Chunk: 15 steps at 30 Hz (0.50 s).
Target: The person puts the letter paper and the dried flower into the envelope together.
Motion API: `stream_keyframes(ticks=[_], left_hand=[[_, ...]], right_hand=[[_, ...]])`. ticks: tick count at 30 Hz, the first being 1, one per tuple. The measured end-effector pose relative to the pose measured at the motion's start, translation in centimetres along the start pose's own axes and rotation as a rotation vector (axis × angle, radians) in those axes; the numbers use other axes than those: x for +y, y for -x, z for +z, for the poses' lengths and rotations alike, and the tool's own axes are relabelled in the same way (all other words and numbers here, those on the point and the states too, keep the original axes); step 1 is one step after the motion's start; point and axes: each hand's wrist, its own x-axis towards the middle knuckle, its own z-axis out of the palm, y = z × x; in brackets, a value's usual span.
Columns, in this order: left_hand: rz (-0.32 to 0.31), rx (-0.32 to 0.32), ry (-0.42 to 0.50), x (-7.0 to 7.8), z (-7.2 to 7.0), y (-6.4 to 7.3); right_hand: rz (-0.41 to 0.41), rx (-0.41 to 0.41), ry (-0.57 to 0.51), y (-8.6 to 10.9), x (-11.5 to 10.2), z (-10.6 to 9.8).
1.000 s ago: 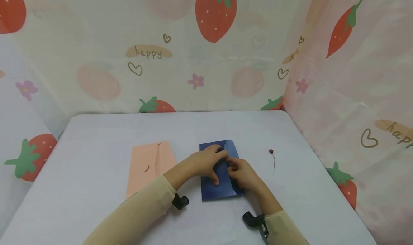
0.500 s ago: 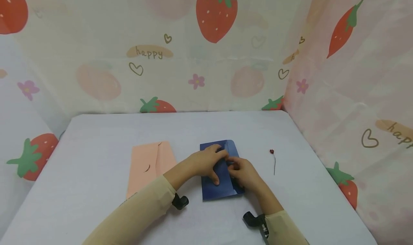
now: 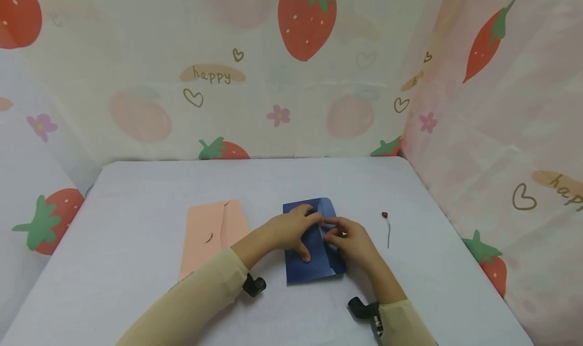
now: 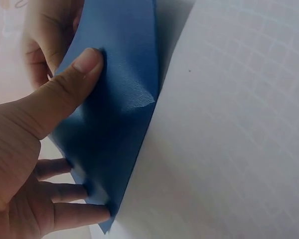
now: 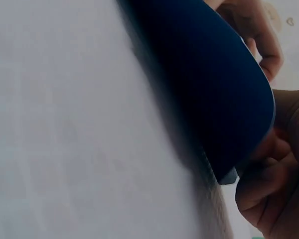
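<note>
A dark blue envelope (image 3: pixel 307 270) lies on the table with its flap (image 3: pixel 334 255) folded out to the right. My left hand (image 3: pixel 289 229) rests spread over its front in the head view. The left wrist view shows that thumb (image 4: pixel 77 74) on the blue paper and the other fingers at its edge. At the envelope's mouth, my right hand (image 3: pixel 352 240) has its fingers loosely bent, close to the left fingertips. The right wrist view has the raised flap (image 5: pixel 214 89) partly covering the right fingers (image 5: pixel 264 189). No held thing shows between them.
A peach envelope (image 3: pixel 205 224) with a small dark curved mark lies to the left, partly behind the left forearm. Right of the hands lies a thin-stemmed dried red flower (image 3: pixel 385 216). The white table (image 3: pixel 255 179) is backed by strawberry-printed cloth (image 3: pixel 291 83).
My right hand has drawn back slightly to the right from the envelope's mouth, and its fingers have opened a little. The left hand and both envelopes stay put.
</note>
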Motion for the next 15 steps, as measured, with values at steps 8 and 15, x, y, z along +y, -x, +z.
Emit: stream_keyframes(ticks=[8, 15], left_hand=[[0.011, 0.012, 0.014, 0.0, -0.1, 0.1], [0.009, 0.007, 0.022, -0.2, 0.1, 0.2]], right_hand=[[-0.103, 0.089, 0.071, 0.2, 0.1, -1.6], [-0.111, 0.148, 0.078, 0.5, 0.4, -2.6]])
